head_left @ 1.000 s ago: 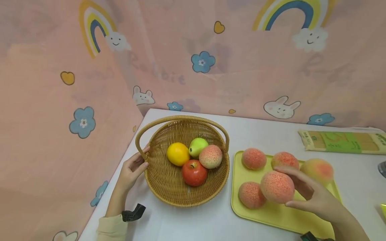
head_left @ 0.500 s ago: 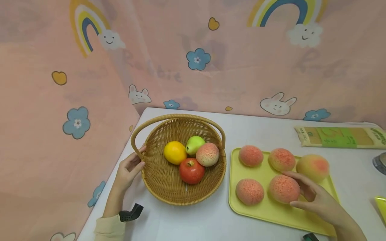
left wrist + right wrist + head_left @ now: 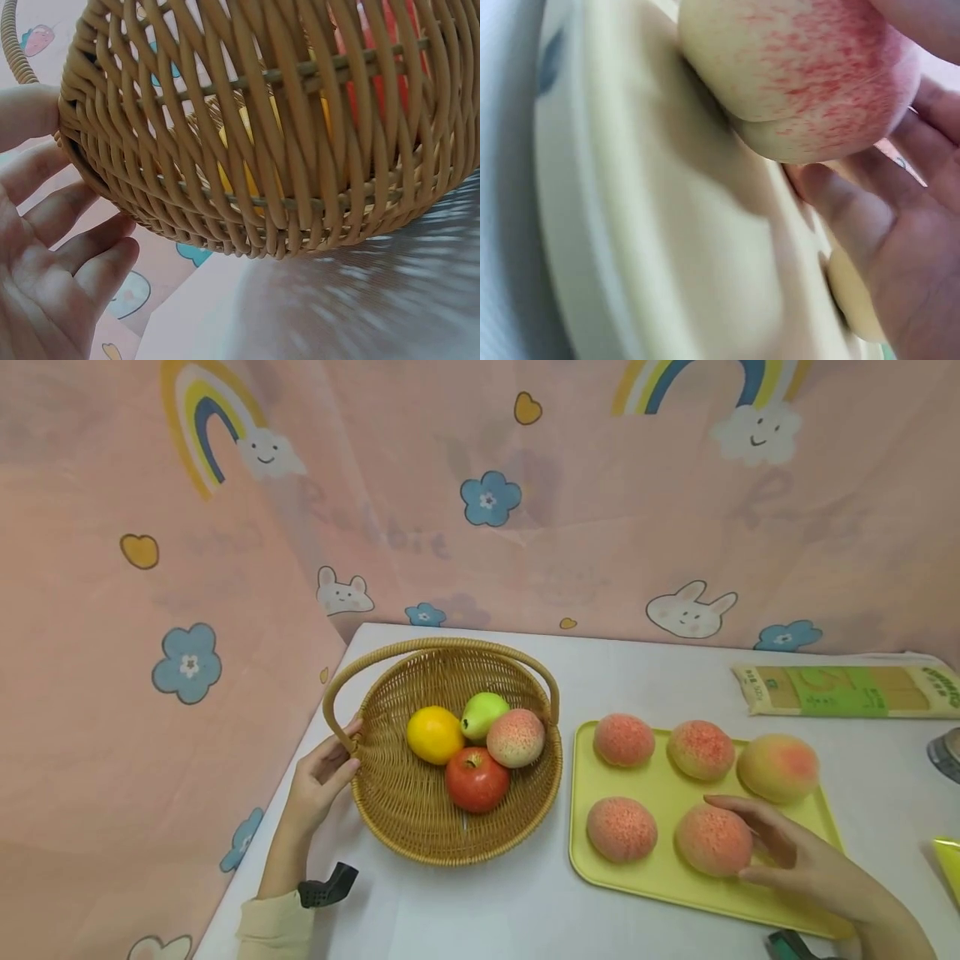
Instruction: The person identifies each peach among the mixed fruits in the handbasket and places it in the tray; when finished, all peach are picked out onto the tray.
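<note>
My left hand (image 3: 321, 781) grips the left rim of a wicker basket (image 3: 408, 827) beside the handle's foot; in the left wrist view the thumb lies over the rim. Inside the basket are a yellow fruit (image 3: 435, 735), a green pear (image 3: 484, 716), a red apple (image 3: 477, 780) and a speckled peach (image 3: 516, 738). On the right, my right hand (image 3: 802, 860) holds a pink peach (image 3: 714, 840) low at the yellow tray (image 3: 667, 885), thumb and fingers around its right side. Whether this peach fully rests on the tray is hard to tell.
Several other peaches sit on the tray, one being a larger yellow-pink peach (image 3: 778, 767). Behind lies a flat pack of noodles (image 3: 847, 691). A dark round object (image 3: 947, 753) and a yellow-green item (image 3: 948, 864) stand at the right edge. A patterned cloth (image 3: 570, 510) hangs behind the table.
The peach in my right hand has come down to the tray, shifting right and closer to me. My left hand stays on the basket rim. The head view has shifted slightly.
</note>
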`<state>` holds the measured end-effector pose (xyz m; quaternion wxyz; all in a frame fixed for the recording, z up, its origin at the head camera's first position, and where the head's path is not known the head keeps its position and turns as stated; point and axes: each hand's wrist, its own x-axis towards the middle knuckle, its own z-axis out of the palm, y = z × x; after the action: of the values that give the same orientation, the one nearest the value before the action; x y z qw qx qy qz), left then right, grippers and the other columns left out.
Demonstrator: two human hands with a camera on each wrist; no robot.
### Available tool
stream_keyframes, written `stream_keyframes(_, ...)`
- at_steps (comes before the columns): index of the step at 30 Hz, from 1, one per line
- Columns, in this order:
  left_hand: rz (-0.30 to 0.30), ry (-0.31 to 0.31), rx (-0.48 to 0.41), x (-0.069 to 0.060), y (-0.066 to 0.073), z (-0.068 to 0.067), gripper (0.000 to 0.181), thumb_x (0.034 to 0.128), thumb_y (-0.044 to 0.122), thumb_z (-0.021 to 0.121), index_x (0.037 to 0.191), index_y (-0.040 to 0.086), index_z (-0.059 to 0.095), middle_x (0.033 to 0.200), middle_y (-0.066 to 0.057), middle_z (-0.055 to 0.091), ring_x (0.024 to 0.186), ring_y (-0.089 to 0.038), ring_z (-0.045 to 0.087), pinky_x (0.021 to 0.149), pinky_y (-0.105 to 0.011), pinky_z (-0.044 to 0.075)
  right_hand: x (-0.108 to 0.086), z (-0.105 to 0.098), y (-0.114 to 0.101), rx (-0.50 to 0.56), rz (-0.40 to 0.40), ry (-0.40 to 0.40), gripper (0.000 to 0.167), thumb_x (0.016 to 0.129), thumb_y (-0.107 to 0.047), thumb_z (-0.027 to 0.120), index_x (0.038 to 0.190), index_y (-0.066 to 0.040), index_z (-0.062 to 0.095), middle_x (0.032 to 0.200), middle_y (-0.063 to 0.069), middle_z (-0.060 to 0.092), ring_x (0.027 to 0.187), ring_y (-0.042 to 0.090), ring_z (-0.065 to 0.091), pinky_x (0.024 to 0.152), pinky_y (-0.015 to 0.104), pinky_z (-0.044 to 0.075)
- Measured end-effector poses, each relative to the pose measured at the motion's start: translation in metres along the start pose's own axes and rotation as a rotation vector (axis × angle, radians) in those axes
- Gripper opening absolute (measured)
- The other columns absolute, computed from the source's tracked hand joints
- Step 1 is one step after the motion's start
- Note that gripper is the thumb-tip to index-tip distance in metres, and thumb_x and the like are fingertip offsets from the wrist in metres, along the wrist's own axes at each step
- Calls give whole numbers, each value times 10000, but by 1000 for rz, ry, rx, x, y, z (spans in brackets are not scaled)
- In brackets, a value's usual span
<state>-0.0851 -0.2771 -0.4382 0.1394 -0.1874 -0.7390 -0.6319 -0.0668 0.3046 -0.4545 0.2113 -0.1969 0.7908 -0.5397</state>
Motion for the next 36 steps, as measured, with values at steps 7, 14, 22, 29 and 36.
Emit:
stream_keyframes(7,-22,9,29,1,0,0,464,860,-157,485,1323,-128,453,1379,-360,396,1259,-81,503,1028,-176,412,-2,-2,-4,-66,14,-25,670,894,9,575,1484,-125,287,1502,-89,367,1257,-200,304,903,-4,261)
stream_keyframes(14,-21,11,40,2,0,0,465,859,-151,483,1322,-123,458,1372,-354,412,1259,-80,503,1029,-177,412,-1,-4,-15,-105,-41,2,719,878,59,569,1497,-115,246,1517,-134,327,1273,-177,312,922,44,344)
stream_keyframes(22,-28,13,48,0,1,0,464,861,-144,487,1323,-117,461,1381,-342,410,1269,-79,494,1034,-175,405,13,6,-49,-140,-222,74,808,775,164,617,1475,-7,252,1544,18,304,1369,-102,234,1010,22,264)
stream_keyframes(29,-22,12,45,0,1,0,460,861,-148,485,1319,-125,460,1381,-352,400,1273,-72,488,1031,-170,405,36,17,-72,-79,-378,38,836,730,208,632,1453,74,235,1535,110,309,1398,8,274,1051,62,272)
stream_keyframes(36,-23,4,41,0,0,-1,460,863,-144,485,1322,-127,454,1381,-358,394,1286,-77,477,1038,-175,401,59,39,-95,-109,-364,1,811,766,102,696,1461,-19,295,1531,52,333,1376,-23,305,1053,61,288)
